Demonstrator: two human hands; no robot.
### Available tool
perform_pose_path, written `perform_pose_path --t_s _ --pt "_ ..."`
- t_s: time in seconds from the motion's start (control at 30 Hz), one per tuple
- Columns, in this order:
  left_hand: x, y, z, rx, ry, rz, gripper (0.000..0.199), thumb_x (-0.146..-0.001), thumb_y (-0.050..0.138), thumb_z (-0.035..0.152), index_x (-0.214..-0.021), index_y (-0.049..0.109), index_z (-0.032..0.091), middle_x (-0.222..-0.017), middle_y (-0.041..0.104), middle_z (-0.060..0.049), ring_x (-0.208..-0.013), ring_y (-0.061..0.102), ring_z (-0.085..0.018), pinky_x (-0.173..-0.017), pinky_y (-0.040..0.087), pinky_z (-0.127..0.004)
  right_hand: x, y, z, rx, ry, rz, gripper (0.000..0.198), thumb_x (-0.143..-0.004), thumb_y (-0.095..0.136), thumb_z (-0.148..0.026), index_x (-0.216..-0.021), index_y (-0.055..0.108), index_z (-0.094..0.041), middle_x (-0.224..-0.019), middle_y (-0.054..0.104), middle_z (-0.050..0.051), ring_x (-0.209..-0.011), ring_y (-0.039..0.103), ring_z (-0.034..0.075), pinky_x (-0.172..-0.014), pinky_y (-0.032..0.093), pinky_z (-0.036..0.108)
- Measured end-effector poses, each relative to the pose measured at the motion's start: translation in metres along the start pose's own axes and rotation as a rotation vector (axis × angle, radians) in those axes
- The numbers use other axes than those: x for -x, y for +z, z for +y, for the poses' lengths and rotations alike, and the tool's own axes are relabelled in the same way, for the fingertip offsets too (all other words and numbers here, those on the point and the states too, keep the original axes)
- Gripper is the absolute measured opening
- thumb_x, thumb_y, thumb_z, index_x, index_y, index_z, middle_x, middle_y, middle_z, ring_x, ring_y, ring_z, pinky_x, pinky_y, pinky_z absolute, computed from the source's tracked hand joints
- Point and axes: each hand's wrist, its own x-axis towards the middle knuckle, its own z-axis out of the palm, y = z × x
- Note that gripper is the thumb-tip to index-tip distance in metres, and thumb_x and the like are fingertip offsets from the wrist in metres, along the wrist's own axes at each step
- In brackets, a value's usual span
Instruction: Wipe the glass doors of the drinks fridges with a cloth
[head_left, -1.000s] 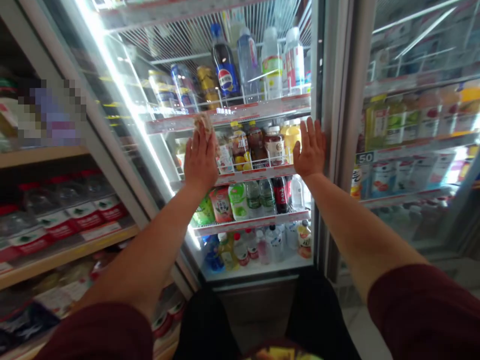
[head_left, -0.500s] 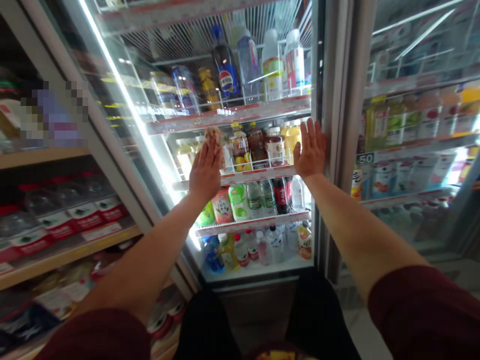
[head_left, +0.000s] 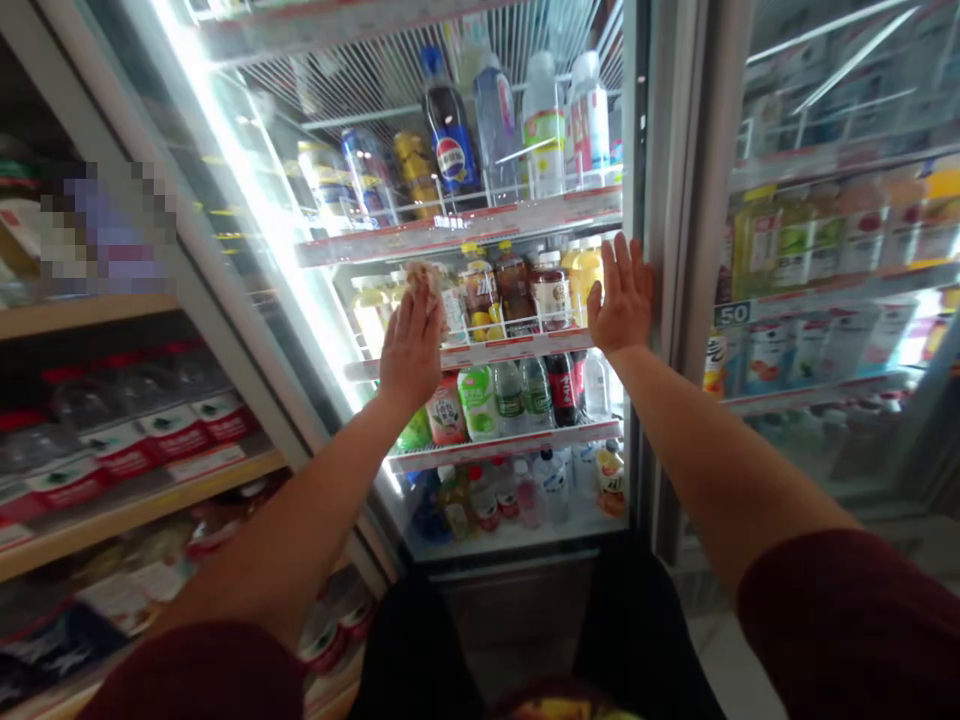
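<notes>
A glass fridge door [head_left: 517, 228] stands before me, with drink bottles on lit shelves behind it. My left hand [head_left: 412, 348] presses a crumpled, pale brownish cloth [head_left: 424, 276] to the glass at the height of the middle shelf. Its fingers lie over the cloth and cover part of it. My right hand [head_left: 622, 297] is flat near the door's right edge, fingers stretched upward, holding nothing. Behind the glass between both hands are tea bottles [head_left: 513, 287] and a brown-labelled bottle [head_left: 552, 292].
On the left, a shelf unit [head_left: 142, 510] carries red-labelled bottles [head_left: 116, 450]. A metal door frame [head_left: 677, 250] divides this door from a second drinks fridge [head_left: 825, 300] on the right. A bright light strip [head_left: 232, 160] runs along the left inside.
My left hand and the cloth have barely shifted on the glass. My right hand stays at the same spot. The view has moved very slightly.
</notes>
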Motion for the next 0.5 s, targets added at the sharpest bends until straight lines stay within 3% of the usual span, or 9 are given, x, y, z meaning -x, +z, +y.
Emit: perform_pose_path --t_s 0.2,0.5 --pt "0.011 -0.004 -0.001 -0.070 0.142 -0.031 0.068 -0.102 0.037 0.016 -0.166 0.017 0.026 -0.169 0.025 -0.007 -0.159 0.016 -0.024 -0.130 0.026 -0.049 0.000 0.001 0.001 0.030 -0.006 0.001 0.064 -0.100 0.025 -0.033 -0.162 0.031 -0.018 -0.168 0.034 0.008 -0.159 0.024 0.030 -0.128 0.026 0.058" --pt "-0.002 -0.014 -0.025 -0.023 0.001 -0.077 0.069 -0.097 0.040 0.014 -0.163 0.027 0.024 -0.171 0.020 -0.009 -0.159 0.018 -0.030 -0.129 0.022 -0.058 0.000 -0.002 -0.001 0.011 0.012 -0.013 0.065 -0.099 0.028 -0.031 -0.163 0.031 -0.018 -0.168 0.033 0.009 -0.160 0.022 0.028 -0.129 0.024 0.057"
